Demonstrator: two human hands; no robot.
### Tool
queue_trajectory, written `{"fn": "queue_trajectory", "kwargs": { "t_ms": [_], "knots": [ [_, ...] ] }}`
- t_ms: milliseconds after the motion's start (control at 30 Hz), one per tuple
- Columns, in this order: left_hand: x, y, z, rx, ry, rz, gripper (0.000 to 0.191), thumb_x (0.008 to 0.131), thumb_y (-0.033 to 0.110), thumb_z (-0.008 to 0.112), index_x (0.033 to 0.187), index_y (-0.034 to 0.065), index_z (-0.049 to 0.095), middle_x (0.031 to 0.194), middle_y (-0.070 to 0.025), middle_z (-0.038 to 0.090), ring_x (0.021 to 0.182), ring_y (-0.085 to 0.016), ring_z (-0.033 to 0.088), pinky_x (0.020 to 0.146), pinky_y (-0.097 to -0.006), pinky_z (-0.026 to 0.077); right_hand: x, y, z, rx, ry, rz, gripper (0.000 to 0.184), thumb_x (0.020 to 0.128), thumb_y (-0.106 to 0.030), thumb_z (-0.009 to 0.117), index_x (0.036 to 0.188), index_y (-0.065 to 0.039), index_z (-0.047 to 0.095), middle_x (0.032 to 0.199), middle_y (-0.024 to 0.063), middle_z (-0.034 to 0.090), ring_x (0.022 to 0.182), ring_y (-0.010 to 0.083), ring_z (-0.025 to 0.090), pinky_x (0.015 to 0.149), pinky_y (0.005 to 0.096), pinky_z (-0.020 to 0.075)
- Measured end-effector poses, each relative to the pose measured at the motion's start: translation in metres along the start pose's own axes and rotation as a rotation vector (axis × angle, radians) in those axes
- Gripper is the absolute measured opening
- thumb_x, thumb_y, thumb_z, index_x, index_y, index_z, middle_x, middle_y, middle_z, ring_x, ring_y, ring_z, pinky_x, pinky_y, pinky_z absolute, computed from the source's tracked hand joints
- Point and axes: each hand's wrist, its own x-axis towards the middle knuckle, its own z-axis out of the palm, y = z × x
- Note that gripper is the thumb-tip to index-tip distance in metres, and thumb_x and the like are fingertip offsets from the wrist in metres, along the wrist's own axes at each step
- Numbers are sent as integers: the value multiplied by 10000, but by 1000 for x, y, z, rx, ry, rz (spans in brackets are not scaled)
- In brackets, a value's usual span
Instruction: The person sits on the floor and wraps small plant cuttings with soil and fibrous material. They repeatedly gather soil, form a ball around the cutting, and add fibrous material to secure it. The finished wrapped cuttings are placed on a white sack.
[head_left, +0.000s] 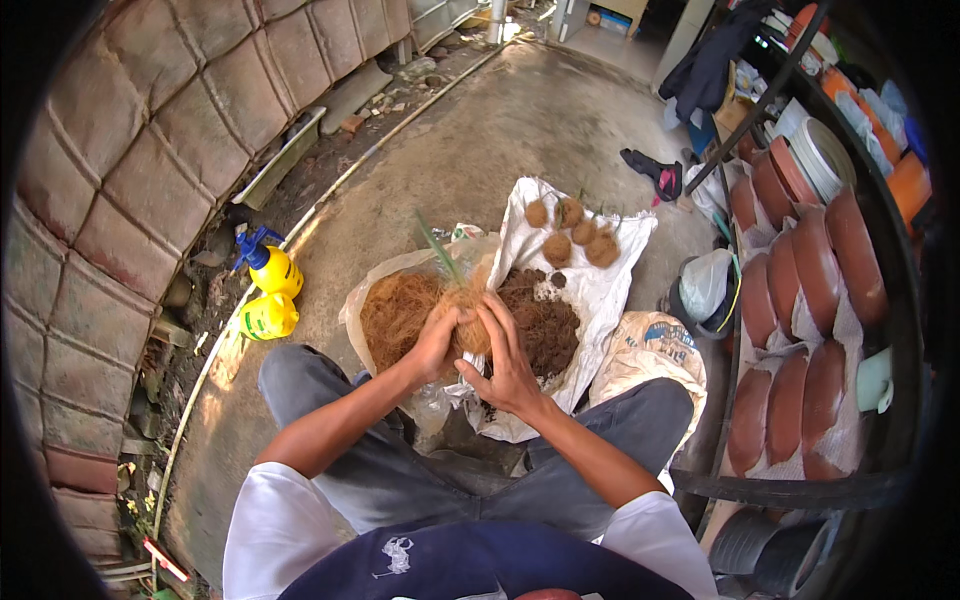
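Observation:
Between my left hand (437, 336) and my right hand (504, 360) is a ball of brown coconut fibre (472, 334), with long green leaves (438, 246) rising from its top. Both hands curve around its sides. Loose coconut fibre (397, 311) fills a clear plastic bag behind my left hand. Dark soil (551, 330) lies on a white woven sack (630, 251) to the right of my right hand. Several finished-looking fibre balls (556, 250) rest on the sack's far part, some with thin green leaves.
A yellow spray bottle with a blue head (276, 271) and a yellow container (268, 316) stand at left beside a long pipe (330, 191). A printed sack (656, 352) lies by my right knee. Reddish-brown pots (817, 251) fill a rack at right, near a black bucket (701, 315).

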Motion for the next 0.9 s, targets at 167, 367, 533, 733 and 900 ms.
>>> {"fn": "queue_trajectory", "kwargs": {
  "t_ms": [167, 367, 533, 733, 900],
  "knots": [
    [-11, -4, -9, 28, -204, -168, 518, 791, 94, 485, 1301, 10, 446, 1150, -100, 562, 1072, -215, 593, 939, -380, 511, -8, 12, 0, -128, 17, -118, 775, 910, -552, 588, 1389, 19, 377, 1428, 228, 422, 1351, 399, 401, 1141, 517, 294],
    [-13, -9, -12, -14, -336, -202, 504, 882, 250, 508, 1328, 25, 437, 1214, -120, 558, 1123, -249, 581, 976, -406, 490, -10, 21, 9, 141, 194, -200, 764, 915, -579, 557, 1346, 37, 422, 1355, 275, 474, 1263, 422, 486, 1069, 522, 389],
    [-8, -11, 6, 34, -183, -259, 611, 1026, 554, 319, 1333, 46, 463, 1285, -130, 550, 1192, -247, 563, 1007, -407, 480, -11, 21, 4, 113, 185, -128, 754, 955, -592, 470, 1357, 44, 418, 1350, 233, 468, 1266, 397, 474, 1069, 510, 410],
    [0, -17, -4, 404, -155, -62, 618, 1035, 569, 279, 1331, 56, 457, 1260, -109, 554, 1155, -194, 567, 978, -370, 492, -11, 25, 3, -7, 148, -239, 674, 956, -500, 522, 1353, 37, 440, 1351, 216, 471, 1264, 386, 479, 1054, 506, 422],
    [-17, 4, 19, 117, -32, -225, 552, 1040, 490, 412, 1300, 9, 483, 1187, -95, 575, 1067, -157, 565, 926, -325, 486, -5, 23, -6, -25, 31, -257, 654, 953, -455, 547, 1373, 23, 393, 1354, 221, 460, 1258, 384, 480, 1047, 506, 425]
  ]
}}
